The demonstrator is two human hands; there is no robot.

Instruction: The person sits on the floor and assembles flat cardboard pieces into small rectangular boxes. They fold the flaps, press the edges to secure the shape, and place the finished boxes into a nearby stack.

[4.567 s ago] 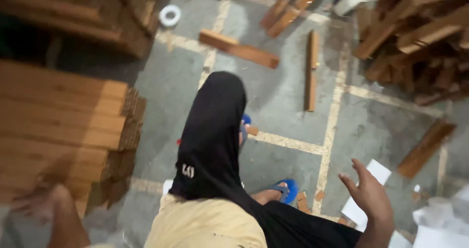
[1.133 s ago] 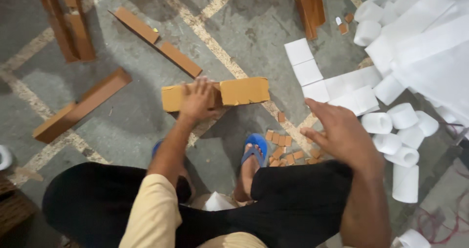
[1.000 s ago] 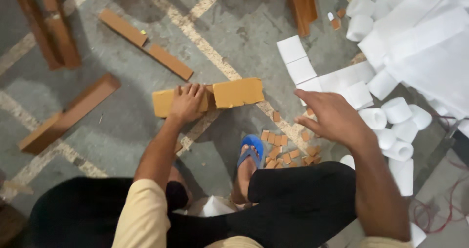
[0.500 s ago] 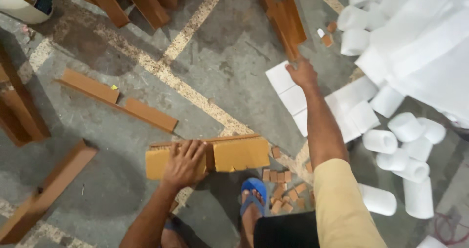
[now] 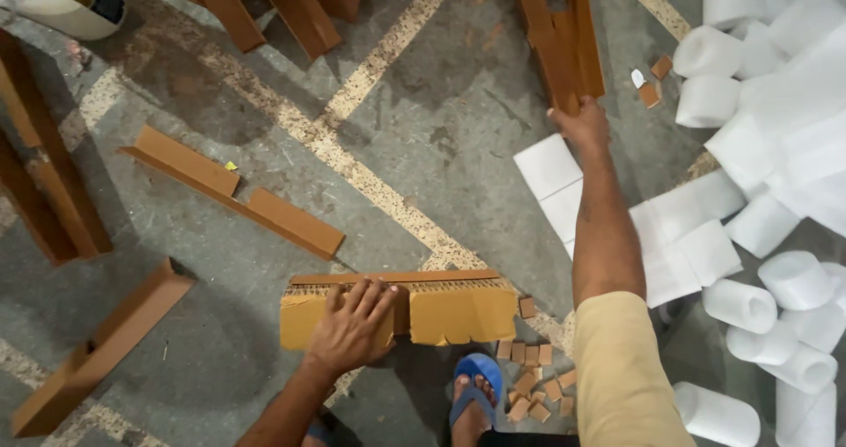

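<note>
My left hand [image 5: 352,328] lies flat, fingers spread, on a yellow-brown corrugated cardboard piece [image 5: 463,310] on the floor in front of my blue sandal [image 5: 474,392]. My right arm stretches far forward. At the near end of a bundle of long brown cardboard strips [image 5: 557,33], my right hand [image 5: 582,125] has its fingers curled around one strip's end. Flat white foam sheets [image 5: 548,167] lie just beneath that arm.
White foam rolls [image 5: 742,306] and sheets pile up on the right. Small brown cardboard squares [image 5: 529,385] are scattered by my foot. Brown angle strips [image 5: 233,192] lie left of centre, more [image 5: 97,354] at lower left. A white bucket [image 5: 66,2] stands top left.
My right hand has moved from the scraps near my foot up over the white sheets to the brown strips. The left hand has stayed on the corrugated piece.
</note>
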